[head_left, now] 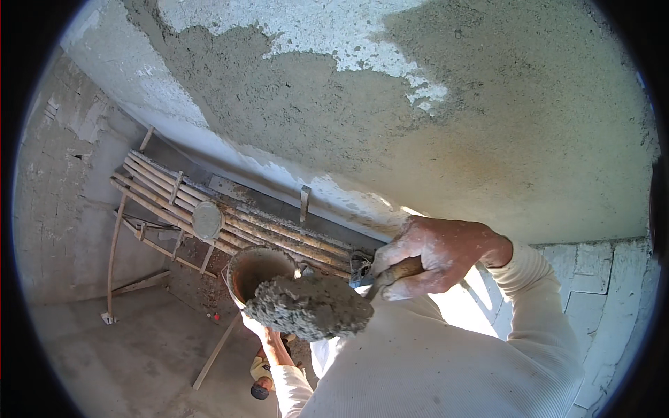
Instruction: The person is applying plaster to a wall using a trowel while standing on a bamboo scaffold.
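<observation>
My right hand (442, 258), dusted with plaster, is closed round the wooden handle (405, 269) of a trowel. A thick heap of wet grey mortar (310, 306) covers the trowel's blade. Just beyond the heap, a round bucket (256, 268) with a brownish, mortar-smeared inside is tilted toward me. My left hand (254, 324) grips the bucket from its lower side; its fingers are mostly hidden by the bucket and the mortar. In front of me stands a wall (327, 118), partly coated in damp grey plaster, with rough whitish patches bare.
A scaffold of wooden poles (164, 187) runs along the wall at left, bearing a round grey container (207, 221). Far below, another person (260, 376) is on the floor near a loose plank (214, 354). Pale blockwork (592, 279) is at right.
</observation>
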Action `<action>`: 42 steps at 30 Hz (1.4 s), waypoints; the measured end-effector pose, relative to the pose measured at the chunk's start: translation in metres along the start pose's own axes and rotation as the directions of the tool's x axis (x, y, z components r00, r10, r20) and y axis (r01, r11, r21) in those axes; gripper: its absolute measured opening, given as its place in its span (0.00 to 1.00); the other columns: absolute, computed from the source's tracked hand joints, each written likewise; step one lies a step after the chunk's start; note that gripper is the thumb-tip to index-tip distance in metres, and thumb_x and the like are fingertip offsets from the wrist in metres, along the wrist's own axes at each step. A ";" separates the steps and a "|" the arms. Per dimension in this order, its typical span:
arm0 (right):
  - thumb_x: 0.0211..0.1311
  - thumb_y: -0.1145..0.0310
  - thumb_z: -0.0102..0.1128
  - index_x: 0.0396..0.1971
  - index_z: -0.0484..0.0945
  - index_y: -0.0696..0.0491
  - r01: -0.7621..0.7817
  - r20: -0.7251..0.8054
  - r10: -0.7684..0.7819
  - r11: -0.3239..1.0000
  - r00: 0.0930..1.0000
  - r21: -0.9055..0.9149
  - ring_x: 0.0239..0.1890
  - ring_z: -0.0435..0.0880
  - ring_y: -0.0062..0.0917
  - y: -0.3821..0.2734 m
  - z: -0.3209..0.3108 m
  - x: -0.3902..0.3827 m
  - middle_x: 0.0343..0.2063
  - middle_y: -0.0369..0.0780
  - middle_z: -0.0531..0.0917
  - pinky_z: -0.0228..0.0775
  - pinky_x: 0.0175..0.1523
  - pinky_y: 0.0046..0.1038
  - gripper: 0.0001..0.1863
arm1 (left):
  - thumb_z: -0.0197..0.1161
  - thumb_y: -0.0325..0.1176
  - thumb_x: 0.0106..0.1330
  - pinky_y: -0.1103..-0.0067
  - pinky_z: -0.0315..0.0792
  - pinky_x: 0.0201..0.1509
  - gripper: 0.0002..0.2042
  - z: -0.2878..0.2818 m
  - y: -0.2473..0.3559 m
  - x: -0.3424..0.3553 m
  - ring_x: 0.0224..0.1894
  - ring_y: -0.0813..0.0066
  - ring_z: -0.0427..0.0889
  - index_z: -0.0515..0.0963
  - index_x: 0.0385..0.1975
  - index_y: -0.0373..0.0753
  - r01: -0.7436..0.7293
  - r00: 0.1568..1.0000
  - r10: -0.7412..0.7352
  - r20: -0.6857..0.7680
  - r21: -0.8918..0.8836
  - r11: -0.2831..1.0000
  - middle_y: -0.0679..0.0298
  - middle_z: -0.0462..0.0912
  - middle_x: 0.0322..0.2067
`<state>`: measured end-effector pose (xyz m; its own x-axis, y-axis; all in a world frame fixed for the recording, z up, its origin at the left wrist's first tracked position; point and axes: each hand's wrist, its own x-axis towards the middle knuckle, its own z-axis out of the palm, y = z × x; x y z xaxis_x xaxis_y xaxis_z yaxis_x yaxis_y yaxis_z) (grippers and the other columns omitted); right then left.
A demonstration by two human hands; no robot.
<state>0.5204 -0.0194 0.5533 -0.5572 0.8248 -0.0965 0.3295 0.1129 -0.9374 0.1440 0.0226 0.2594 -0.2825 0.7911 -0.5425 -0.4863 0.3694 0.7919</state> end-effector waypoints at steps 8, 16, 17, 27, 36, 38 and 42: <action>0.72 0.61 0.62 0.45 0.83 0.57 -0.285 -0.896 0.126 0.959 0.425 0.000 0.11 0.71 0.13 -0.024 -0.110 -0.214 0.17 0.35 0.79 0.66 0.14 0.15 0.14 | 0.57 0.23 0.53 0.84 0.64 0.30 0.20 -0.079 -0.020 0.028 0.27 0.83 0.69 0.79 0.49 0.33 -0.315 0.946 0.265 0.186 0.341 0.886 0.71 0.75 0.33; 0.63 0.71 0.62 0.41 0.82 0.59 -0.527 -0.621 0.665 0.732 0.415 0.432 0.19 0.74 0.16 0.092 0.013 -0.162 0.22 0.36 0.79 0.66 0.19 0.19 0.10 | 0.51 0.17 0.48 0.81 0.72 0.54 0.29 0.024 -0.047 0.031 0.46 0.74 0.80 0.76 0.57 0.26 -0.316 0.889 0.097 0.447 0.449 0.836 0.61 0.84 0.48; 0.60 0.69 0.62 0.42 0.81 0.60 -0.722 -0.528 0.729 0.633 0.436 0.278 0.26 0.79 0.22 0.124 0.038 -0.134 0.27 0.40 0.81 0.75 0.30 0.26 0.13 | 0.51 0.17 0.50 0.84 0.72 0.49 0.28 0.033 -0.054 0.038 0.43 0.76 0.81 0.76 0.56 0.26 -0.372 0.780 0.091 0.620 0.341 0.864 0.61 0.84 0.46; 0.55 0.69 0.65 0.32 0.81 0.57 -0.641 -0.679 0.186 0.569 0.711 -0.516 0.41 0.87 0.40 0.203 0.150 -0.010 0.35 0.48 0.85 0.76 0.45 0.41 0.08 | 0.54 0.16 0.56 0.79 0.78 0.40 0.26 0.187 -0.048 -0.070 0.34 0.76 0.84 0.77 0.58 0.29 -0.626 0.712 -0.108 0.694 0.697 0.350 0.54 0.87 0.38; 0.58 0.66 0.61 0.37 0.83 0.68 -0.578 -0.527 0.494 0.816 0.691 0.008 0.41 0.86 0.55 0.239 0.134 -0.051 0.31 0.59 0.85 0.78 0.52 0.45 0.17 | 0.53 0.16 0.58 0.80 0.76 0.45 0.26 0.182 -0.065 -0.087 0.40 0.81 0.80 0.75 0.60 0.29 -0.522 0.576 -0.149 0.804 0.502 0.690 0.61 0.86 0.42; 0.59 0.65 0.63 0.35 0.83 0.68 -0.548 -0.617 0.528 0.817 0.584 0.182 0.40 0.87 0.55 0.229 0.139 -0.038 0.33 0.61 0.85 0.79 0.50 0.44 0.17 | 0.54 0.17 0.58 0.80 0.76 0.46 0.24 0.175 -0.072 -0.085 0.41 0.80 0.80 0.77 0.57 0.28 -0.449 0.611 -0.195 0.767 0.539 0.713 0.63 0.85 0.42; 0.62 0.65 0.63 0.37 0.81 0.67 -0.469 -0.566 0.546 0.834 0.618 0.292 0.36 0.86 0.51 0.198 0.142 -0.052 0.31 0.58 0.85 0.75 0.44 0.44 0.17 | 0.55 0.18 0.57 0.79 0.76 0.49 0.20 0.159 -0.076 -0.071 0.41 0.78 0.80 0.77 0.52 0.28 -0.308 0.691 -0.183 0.699 0.514 0.801 0.63 0.84 0.43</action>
<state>0.5065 -0.1185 0.3249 0.2665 0.8850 -0.3818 0.3135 -0.4542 -0.8339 0.3326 0.0154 0.2823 0.4721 0.8200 -0.3237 0.1222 0.3027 0.9452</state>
